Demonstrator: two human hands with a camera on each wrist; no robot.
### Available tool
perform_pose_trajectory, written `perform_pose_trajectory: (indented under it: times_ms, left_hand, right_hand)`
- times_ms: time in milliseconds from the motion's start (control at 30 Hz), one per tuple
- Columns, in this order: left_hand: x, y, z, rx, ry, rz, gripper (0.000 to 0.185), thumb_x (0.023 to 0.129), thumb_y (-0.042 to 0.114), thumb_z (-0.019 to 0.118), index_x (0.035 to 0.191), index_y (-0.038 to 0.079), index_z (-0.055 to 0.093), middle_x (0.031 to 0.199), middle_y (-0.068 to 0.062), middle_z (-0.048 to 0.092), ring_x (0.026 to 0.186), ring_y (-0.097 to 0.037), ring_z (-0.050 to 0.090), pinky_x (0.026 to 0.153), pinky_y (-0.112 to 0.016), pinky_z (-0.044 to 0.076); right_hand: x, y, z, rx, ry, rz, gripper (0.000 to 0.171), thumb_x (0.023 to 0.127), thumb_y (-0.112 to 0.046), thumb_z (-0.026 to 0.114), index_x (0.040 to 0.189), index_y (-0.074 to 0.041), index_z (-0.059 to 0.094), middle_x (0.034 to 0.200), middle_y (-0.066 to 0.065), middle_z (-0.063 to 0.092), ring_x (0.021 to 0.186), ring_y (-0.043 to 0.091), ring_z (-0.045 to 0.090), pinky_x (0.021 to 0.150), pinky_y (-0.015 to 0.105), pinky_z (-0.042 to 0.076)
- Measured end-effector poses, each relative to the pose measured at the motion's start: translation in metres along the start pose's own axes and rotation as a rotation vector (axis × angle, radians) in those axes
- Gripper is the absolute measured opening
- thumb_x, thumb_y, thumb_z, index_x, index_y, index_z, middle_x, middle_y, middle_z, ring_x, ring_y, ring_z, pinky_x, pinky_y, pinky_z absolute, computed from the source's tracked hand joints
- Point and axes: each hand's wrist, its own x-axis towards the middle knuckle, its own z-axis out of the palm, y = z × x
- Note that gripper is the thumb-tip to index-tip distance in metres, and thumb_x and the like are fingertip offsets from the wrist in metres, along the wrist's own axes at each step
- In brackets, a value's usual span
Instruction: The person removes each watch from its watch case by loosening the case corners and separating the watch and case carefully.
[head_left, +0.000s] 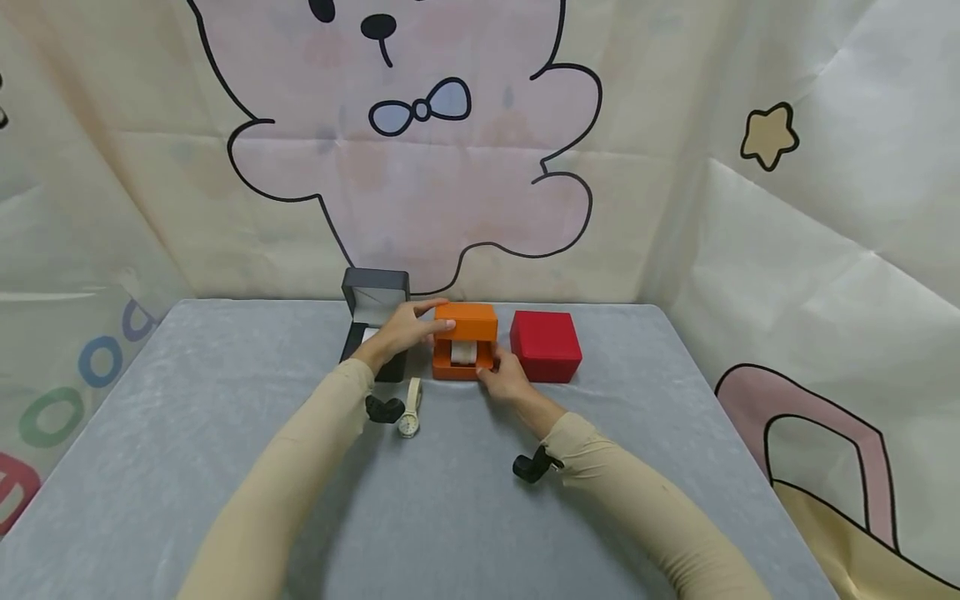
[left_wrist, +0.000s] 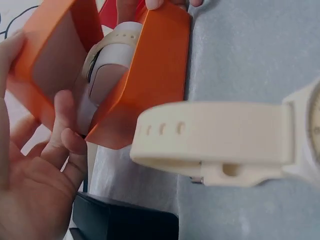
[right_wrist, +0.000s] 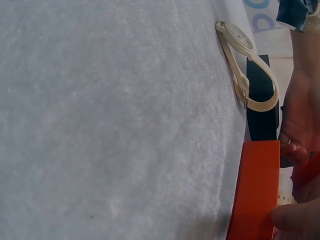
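Note:
An orange watch box (head_left: 466,322) stands at the back of the table with its lid partly raised. My left hand (head_left: 401,332) grips the lid from the left, thumb on its front. On the right side, my right hand (head_left: 507,379) holds the base, its thumb at the front edge. Inside, a cream-strapped watch (left_wrist: 125,37) is wrapped around a white cushion (left_wrist: 107,82); its face is mostly hidden. Another cream wristwatch (head_left: 408,422) lies on the table in front of the boxes, its strap fastened in a loop.
Left of the orange box stands a dark grey box (head_left: 377,282) with its lid up, partly behind my left hand. A closed red box (head_left: 546,343) sits on the right. All rest on a grey cloth-covered table (head_left: 450,517), with a printed curtain (head_left: 465,183) behind.

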Motion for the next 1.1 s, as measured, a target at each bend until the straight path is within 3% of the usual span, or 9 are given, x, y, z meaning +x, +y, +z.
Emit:
perform_pose_trajectory:
  times_ms: [67,167,500,633,700,800,900,1000,1100]
  left_hand:
    - [0.002,0.001,0.002,-0.033,0.010,0.006,0.073,0.088,0.057,0.070,0.150,0.026,0.050,0.100,-0.016,0.069,0.085,-0.034,0.065,0.104,-0.048,0.044]
    - [0.003,0.002,0.004,-0.077,0.025,0.020,0.072,0.090,0.057,0.067,0.152,0.022,0.049,0.110,-0.008,0.069,0.081,-0.025,0.065,0.094,-0.045,0.049]
    - [0.010,0.016,0.012,-0.229,0.067,-0.042,0.075,0.096,0.063,0.055,0.156,0.021,0.040,0.106,-0.015,0.062,0.062,-0.014,0.060,0.079,-0.042,0.051]
    - [0.010,0.023,0.014,-0.266,0.075,-0.094,0.075,0.097,0.066,0.048,0.157,0.022,0.037,0.075,-0.004,0.055,0.057,-0.014,0.057,0.072,-0.037,0.048]
    - [0.011,0.026,0.014,-0.292,0.079,-0.121,0.076,0.097,0.069,0.045,0.154,0.019,0.042,0.075,-0.004,0.054,0.055,-0.013,0.055,0.070,-0.035,0.048]
    - [0.014,0.030,0.014,-0.340,0.070,-0.149,0.082,0.096,0.074,0.039,0.155,0.017,0.039,0.110,-0.009,0.063,0.055,-0.012,0.054,0.068,-0.030,0.047]
    - [0.016,0.031,0.012,-0.381,0.035,-0.169,0.086,0.096,0.077,0.031,0.161,0.021,0.028,0.158,-0.011,0.040,0.059,-0.014,0.053,0.071,-0.029,0.046]
    - [0.017,0.030,0.011,-0.397,-0.014,-0.185,0.084,0.096,0.077,0.024,0.164,0.028,0.016,0.170,-0.007,0.019,0.065,-0.017,0.054,0.074,-0.029,0.045]
    - [0.016,0.028,0.007,-0.401,-0.036,-0.193,0.082,0.097,0.076,0.022,0.164,0.029,0.013,0.171,-0.006,0.016,0.069,-0.018,0.057,0.074,-0.029,0.047]
  right_hand:
    - [-0.001,0.000,-0.001,0.008,-0.007,-0.006,0.061,0.100,-0.004,0.056,0.156,-0.001,0.034,0.151,0.019,0.051,0.126,0.027,0.052,0.113,0.044,0.043]
    - [-0.001,0.000,-0.002,0.009,-0.015,-0.021,0.066,0.099,-0.004,0.056,0.159,-0.003,0.028,0.155,0.019,0.047,0.128,0.027,0.051,0.113,0.043,0.043]
    - [0.000,0.000,-0.004,0.024,-0.009,-0.020,0.068,0.099,-0.004,0.058,0.159,-0.003,0.026,0.158,0.018,0.042,0.129,0.026,0.049,0.113,0.043,0.043]
    - [0.000,0.002,-0.003,-0.010,0.001,0.012,0.069,0.099,-0.008,0.061,0.159,-0.005,0.027,0.162,0.014,0.038,0.126,0.022,0.048,0.105,0.036,0.047]
    - [-0.001,0.003,-0.004,-0.016,0.009,0.019,0.069,0.099,-0.009,0.062,0.159,-0.006,0.028,0.162,0.013,0.038,0.118,0.022,0.050,0.094,0.031,0.048]
    - [-0.001,0.002,-0.006,-0.011,0.021,0.013,0.069,0.098,-0.009,0.063,0.158,-0.007,0.030,0.161,0.013,0.039,0.109,0.021,0.050,0.083,0.024,0.044]
    - [-0.001,0.002,-0.007,-0.013,0.009,0.009,0.069,0.098,-0.009,0.063,0.159,-0.006,0.029,0.161,0.013,0.040,0.108,0.021,0.048,0.081,0.023,0.042]
    - [-0.001,0.003,-0.007,-0.018,-0.001,0.025,0.069,0.099,-0.009,0.062,0.159,-0.007,0.028,0.160,0.013,0.042,0.108,0.021,0.048,0.082,0.023,0.042]
    - [-0.001,0.002,-0.004,-0.012,0.000,0.038,0.069,0.099,-0.009,0.062,0.159,-0.008,0.028,0.157,0.013,0.045,0.108,0.021,0.048,0.084,0.026,0.043]
